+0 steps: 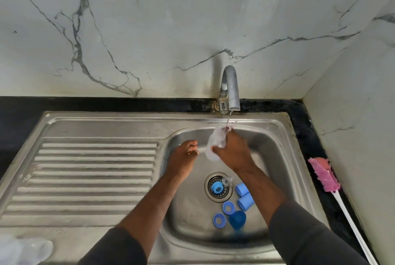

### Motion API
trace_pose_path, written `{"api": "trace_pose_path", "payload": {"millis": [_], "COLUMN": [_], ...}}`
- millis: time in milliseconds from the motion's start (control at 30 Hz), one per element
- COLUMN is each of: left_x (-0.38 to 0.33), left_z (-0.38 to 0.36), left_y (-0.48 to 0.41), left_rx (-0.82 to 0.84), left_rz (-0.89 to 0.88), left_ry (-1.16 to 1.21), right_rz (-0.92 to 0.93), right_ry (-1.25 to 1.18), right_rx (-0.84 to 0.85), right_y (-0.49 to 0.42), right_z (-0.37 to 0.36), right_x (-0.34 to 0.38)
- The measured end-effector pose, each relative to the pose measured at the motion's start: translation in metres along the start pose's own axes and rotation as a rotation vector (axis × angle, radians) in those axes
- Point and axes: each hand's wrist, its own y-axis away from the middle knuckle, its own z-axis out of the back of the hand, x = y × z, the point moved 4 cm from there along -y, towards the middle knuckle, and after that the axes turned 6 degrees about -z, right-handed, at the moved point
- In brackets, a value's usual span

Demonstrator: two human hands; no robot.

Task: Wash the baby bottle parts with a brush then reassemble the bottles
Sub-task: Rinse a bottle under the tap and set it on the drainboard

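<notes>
Right hand (233, 153) gripped a bottle (215, 143) under the tap (230, 85); left hand (186, 158), loosely curled, empty, at nine o'clock. Wet, the bottle could slip.

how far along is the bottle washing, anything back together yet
Early. Done: nothing reassembled; blue rings and blue caps lie loose in the sink, one ring on the drain. In hand: the right hand holds a clear bottle under the running tap, the left hand beside it. The pink brush lies on the counter. Left: the blue parts, then reassembly. A blurry clear item on the drainboard cannot be judged.
</notes>
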Motion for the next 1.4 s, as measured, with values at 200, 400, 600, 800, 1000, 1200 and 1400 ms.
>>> {"api": "trace_pose_path", "payload": {"millis": [200,400,600,800,1000,1200,1400], "left_x": [-0.011,-0.038,-0.059,-0.071,-0.078,-0.075,-0.071], "left_z": [-0.006,-0.020,-0.015,-0.004,-0.011,-0.006,-0.008], "left_y": [0.004,0.008,0.001,-0.004,0.019,0.033,0.057], "left_rx": [-0.003,0.083,0.163,0.141,0.138,0.020,-0.012], "left_rz": [0.092,0.229,0.096,0.052,-0.097,-0.129,-0.243], "left_ry": [0.207,0.586,0.340,-0.156,-0.525,-0.565,-0.589], "right_rz": [0.016,-0.206,-0.512,-0.829,-0.858,-0.800,-0.462], "right_ry": [-0.189,-0.515,-1.152,-1.214,-1.054,-0.886,-0.473], "right_rx": [-0.163,0.050,0.301,0.215,0.310,0.350,0.339], "right_y": [0.002,0.006,0.008,0.007,0.021,0.031,0.051], "right_z": [0.011,0.008,0.003,-0.018,-0.025,-0.021,-0.001], "right_x": [0.002,-0.014,-0.022,-0.043,-0.048,-0.050,-0.041]}}
